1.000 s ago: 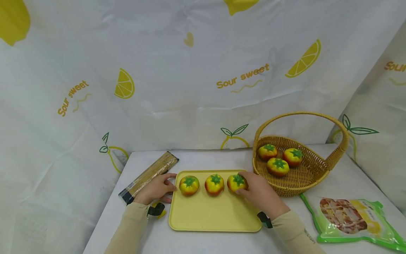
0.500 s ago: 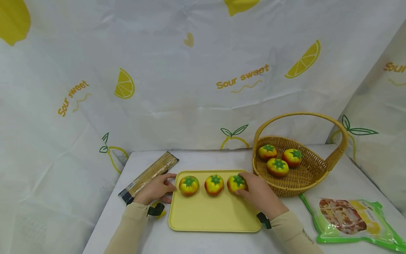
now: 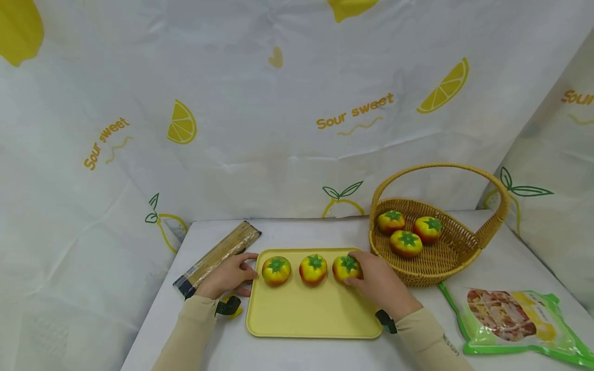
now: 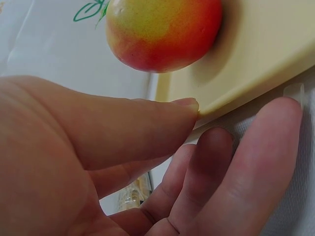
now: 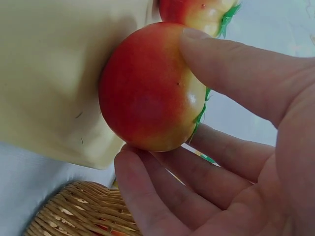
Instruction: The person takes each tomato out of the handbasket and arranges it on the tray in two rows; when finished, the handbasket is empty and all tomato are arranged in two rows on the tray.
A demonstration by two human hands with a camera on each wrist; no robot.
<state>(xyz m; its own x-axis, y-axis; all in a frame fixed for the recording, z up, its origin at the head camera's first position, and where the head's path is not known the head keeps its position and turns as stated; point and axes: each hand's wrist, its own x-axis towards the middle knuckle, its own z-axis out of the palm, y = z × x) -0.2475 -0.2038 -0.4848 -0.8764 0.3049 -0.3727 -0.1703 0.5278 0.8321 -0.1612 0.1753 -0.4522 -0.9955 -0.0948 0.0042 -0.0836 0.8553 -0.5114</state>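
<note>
Three yellow-and-red tomatoes with green star-shaped tops sit in a row along the far side of a yellow tray (image 3: 315, 314). My right hand (image 3: 382, 283) grips the right-hand tomato (image 3: 345, 267), thumb on one side and fingers on the other; it rests on the tray. The middle tomato (image 3: 313, 270) and the left tomato (image 3: 276, 271) stand apart from it. At the tray's left edge, my left hand (image 3: 228, 277) holds the rim. In the left wrist view its thumb (image 4: 147, 125) meets the rim, with the other fingers curled beside and below.
A wicker basket (image 3: 457, 265) with an arched handle stands at back right, holding three more tomatoes (image 3: 406, 243). A green-edged food bag (image 3: 520, 319) lies at front right. Left of the tray is a wrapped bundle of thin sticks (image 3: 223, 252). A printed cloth (image 3: 260, 170) hangs behind.
</note>
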